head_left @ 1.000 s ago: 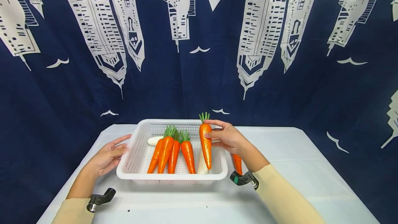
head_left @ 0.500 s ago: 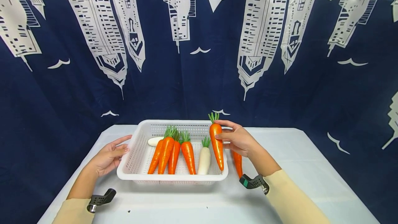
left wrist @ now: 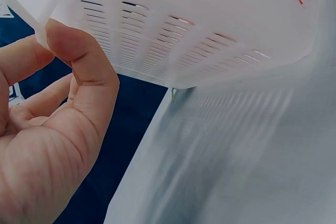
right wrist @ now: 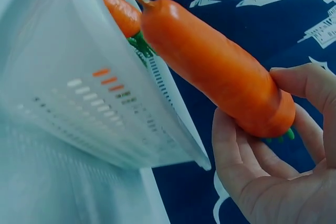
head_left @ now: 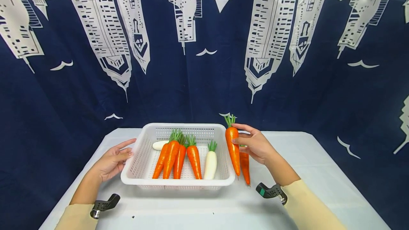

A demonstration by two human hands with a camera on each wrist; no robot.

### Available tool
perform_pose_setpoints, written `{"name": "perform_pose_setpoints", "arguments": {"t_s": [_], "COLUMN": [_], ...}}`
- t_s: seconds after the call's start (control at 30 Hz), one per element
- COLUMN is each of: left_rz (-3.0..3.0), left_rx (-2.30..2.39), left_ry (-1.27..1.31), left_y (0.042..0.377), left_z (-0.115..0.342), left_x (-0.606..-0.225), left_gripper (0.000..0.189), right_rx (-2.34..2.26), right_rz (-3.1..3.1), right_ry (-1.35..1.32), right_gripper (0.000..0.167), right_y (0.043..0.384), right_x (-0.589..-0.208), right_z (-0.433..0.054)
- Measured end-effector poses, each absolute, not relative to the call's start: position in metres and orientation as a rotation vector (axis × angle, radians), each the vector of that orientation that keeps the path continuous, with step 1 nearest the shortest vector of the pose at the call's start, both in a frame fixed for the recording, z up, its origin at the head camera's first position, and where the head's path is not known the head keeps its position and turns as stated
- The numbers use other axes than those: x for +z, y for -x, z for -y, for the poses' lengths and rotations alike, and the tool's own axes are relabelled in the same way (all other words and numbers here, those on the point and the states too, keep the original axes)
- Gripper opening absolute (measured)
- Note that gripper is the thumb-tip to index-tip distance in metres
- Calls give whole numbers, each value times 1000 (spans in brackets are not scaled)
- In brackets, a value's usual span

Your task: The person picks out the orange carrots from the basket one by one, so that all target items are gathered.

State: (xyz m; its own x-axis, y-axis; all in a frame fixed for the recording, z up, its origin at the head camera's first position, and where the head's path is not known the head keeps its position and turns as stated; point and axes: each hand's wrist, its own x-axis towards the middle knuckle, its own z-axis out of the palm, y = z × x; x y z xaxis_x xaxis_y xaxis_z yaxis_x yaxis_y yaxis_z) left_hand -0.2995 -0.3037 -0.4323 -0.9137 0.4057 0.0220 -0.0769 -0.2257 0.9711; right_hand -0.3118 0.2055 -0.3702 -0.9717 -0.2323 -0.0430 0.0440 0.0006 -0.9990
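My right hand (head_left: 255, 144) pinches an orange carrot (head_left: 232, 148) between thumb and fingers, just off the right rim of a white plastic basket (head_left: 179, 183). Its green stalks point up and its tapered tip points down. The right wrist view shows the same carrot (right wrist: 210, 61) gripped near its thick end. At the basket's left end my left hand (head_left: 112, 160) holds the rim; in the left wrist view the thumb (left wrist: 68, 38) lies against that rim. Several carrots (head_left: 170, 159) lean together inside the basket, with a white radish (head_left: 210, 164) at their right.
Another carrot (head_left: 245, 168) lies on the white table (head_left: 287, 187) right of the basket, partly hidden by the held one. A second white radish (head_left: 159, 145) lies at the basket's back left. A dark blue printed cloth (head_left: 191, 88) hangs behind the table.
My right hand has carried the carrot rightward, from above the white radish to outside the basket's right rim. The radish is now uncovered. My left hand stays at the rim.
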Motion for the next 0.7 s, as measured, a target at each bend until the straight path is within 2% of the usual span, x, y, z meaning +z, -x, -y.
{"name": "perform_pose_setpoints", "arguments": {"t_s": [0.37,0.7], "left_rz": [-1707,-1728], "left_rx": [2218,2207], "left_ry": [-396,-353], "left_y": [300,300], "left_z": [305,304], "left_x": [-434,-433], "left_gripper": [59,69], "right_rx": [-2034,-2026], "right_rz": [-2155,-2158], "right_ry": [151,145], "right_gripper": [61,63], "right_y": [315,318], "right_x": [-373,-383], "right_z": [-229,-255]}}
